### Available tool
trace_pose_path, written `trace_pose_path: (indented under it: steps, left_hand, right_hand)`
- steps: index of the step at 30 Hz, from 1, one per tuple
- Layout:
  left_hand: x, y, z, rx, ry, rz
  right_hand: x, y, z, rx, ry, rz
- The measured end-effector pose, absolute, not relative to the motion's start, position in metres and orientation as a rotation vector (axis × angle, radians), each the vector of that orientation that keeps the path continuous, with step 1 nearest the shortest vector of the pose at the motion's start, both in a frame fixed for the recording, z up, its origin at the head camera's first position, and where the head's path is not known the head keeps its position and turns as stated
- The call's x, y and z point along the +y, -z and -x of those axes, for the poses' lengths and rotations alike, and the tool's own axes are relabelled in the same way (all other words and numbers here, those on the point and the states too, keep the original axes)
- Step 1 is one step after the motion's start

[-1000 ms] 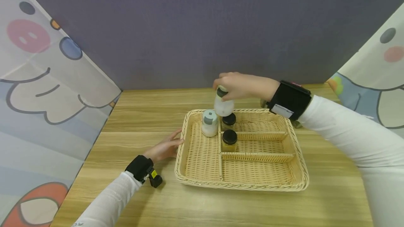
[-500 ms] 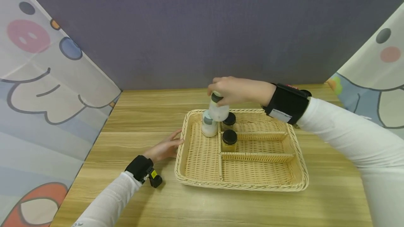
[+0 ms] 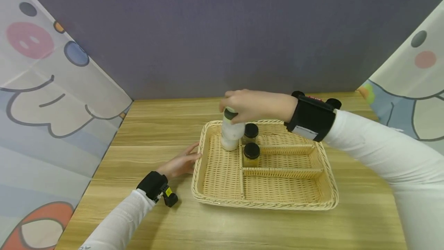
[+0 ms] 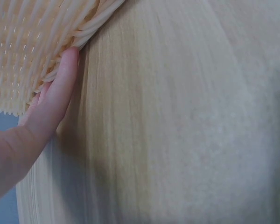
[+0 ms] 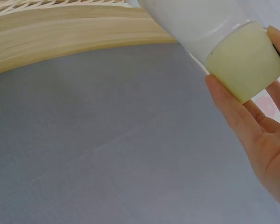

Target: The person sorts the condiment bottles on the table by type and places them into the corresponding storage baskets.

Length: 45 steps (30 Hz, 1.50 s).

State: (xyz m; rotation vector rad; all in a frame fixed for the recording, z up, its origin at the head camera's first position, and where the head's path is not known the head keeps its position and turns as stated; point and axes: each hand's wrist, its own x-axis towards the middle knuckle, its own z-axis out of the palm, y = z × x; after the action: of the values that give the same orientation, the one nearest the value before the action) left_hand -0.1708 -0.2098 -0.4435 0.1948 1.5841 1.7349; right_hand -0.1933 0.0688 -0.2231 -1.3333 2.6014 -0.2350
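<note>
My right hand holds a seasoning jar by its pale yellow-green lid. The jar has a clear body with white contents and is tilted over the back left of a wicker basket. In the head view it overlaps a second jar of white contents, standing in the basket's long left compartment. My left hand touches the basket's left side with extended fingers, also seen in the left wrist view, where a finger lies along the woven rim.
Two black-lidded jars stand at the left ends of the right-hand compartments: a front one with yellowish contents and a back one. Wicker dividers split the basket. Two dark round shapes show behind the right wrist strap. A grey wall rises behind the table.
My right hand has moved left and slightly toward me with the jar, from above the back black-lidded jar to over the second white jar. The left hand and the basket stay put.
</note>
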Motion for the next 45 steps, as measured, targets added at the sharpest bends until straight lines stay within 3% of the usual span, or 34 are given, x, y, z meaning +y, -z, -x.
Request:
trace_pose_path:
  steps: [21,45]
  left_hand:
    - [-0.21,0.445,0.172,1.607,-1.718,-0.19]
    - [-0.209,0.444,0.17,1.628,-1.72,-0.187]
  right_hand:
    - [0.052,0.228,0.173,2.54,0.194,1.444]
    - [0.05,0.259,0.163,2.499,0.125,1.602]
